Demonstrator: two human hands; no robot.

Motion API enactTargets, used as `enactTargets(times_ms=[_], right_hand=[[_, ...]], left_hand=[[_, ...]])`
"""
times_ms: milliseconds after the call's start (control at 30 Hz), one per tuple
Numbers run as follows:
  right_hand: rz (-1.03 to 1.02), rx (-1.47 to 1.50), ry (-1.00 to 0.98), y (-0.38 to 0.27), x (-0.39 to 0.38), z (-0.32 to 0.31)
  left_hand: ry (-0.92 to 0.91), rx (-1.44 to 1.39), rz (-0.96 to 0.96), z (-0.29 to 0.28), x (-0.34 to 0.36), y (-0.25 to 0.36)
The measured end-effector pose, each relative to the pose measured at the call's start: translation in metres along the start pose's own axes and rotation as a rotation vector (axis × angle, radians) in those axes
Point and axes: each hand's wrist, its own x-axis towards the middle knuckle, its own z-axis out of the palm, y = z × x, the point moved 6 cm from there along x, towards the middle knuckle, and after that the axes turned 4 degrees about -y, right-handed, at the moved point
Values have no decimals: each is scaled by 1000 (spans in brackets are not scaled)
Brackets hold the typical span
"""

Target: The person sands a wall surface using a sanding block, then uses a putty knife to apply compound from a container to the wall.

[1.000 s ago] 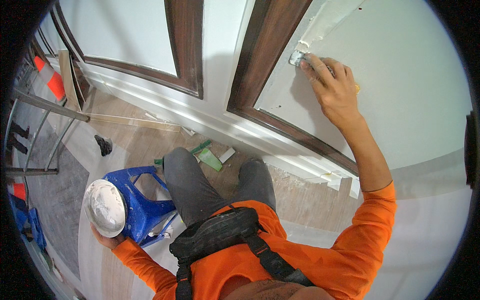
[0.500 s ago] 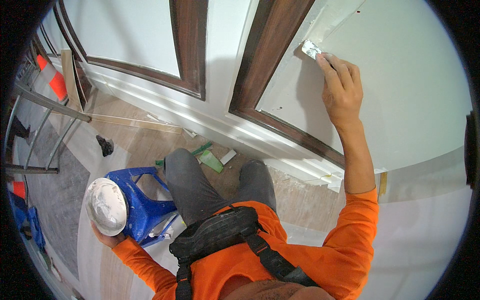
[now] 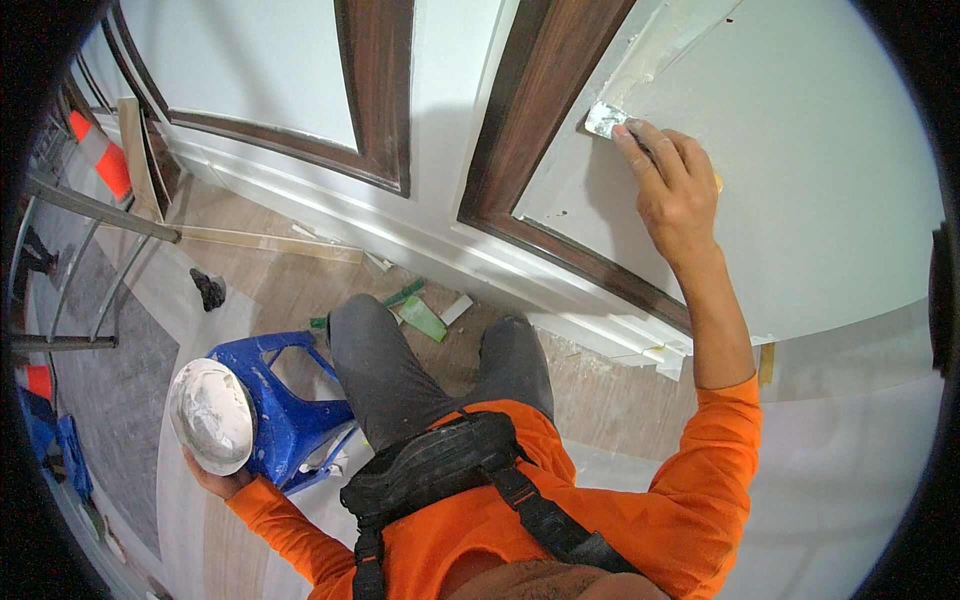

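My right hand (image 3: 678, 190) is closed round a putty knife (image 3: 606, 119), whose blade lies against the pale wall panel (image 3: 800, 200) beside the brown wooden moulding (image 3: 545, 100). Wet white filler (image 3: 655, 60) streaks the panel above the blade. Down at the left, my left hand (image 3: 215, 478) grips the lower edge of a round white dish (image 3: 212, 415) smeared with filler. Most of its fingers are hidden under the dish. Right beside the dish stands a blue plastic stool (image 3: 290, 405).
Green and white offcuts (image 3: 422, 318) lie on the wood floor near my knees. A black object (image 3: 208, 290) rests farther left. Beyond it are a grey metal frame (image 3: 100, 210), a leaning board (image 3: 140, 158) and an orange-and-white cone (image 3: 102, 155).
My right hand has drawn the putty knife slightly down and left along the panel, and the filler streak above it is longer. My left hand and the dish have barely moved.
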Motion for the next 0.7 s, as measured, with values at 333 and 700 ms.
enactTargets(times_ms=[333,700], right_hand=[[64,130,33,-1,-11,1],[-53,-82,42,-2,-12,15]], left_hand=[[28,-10,0,0,0,-1],[110,16,-24,19,-6,2]])
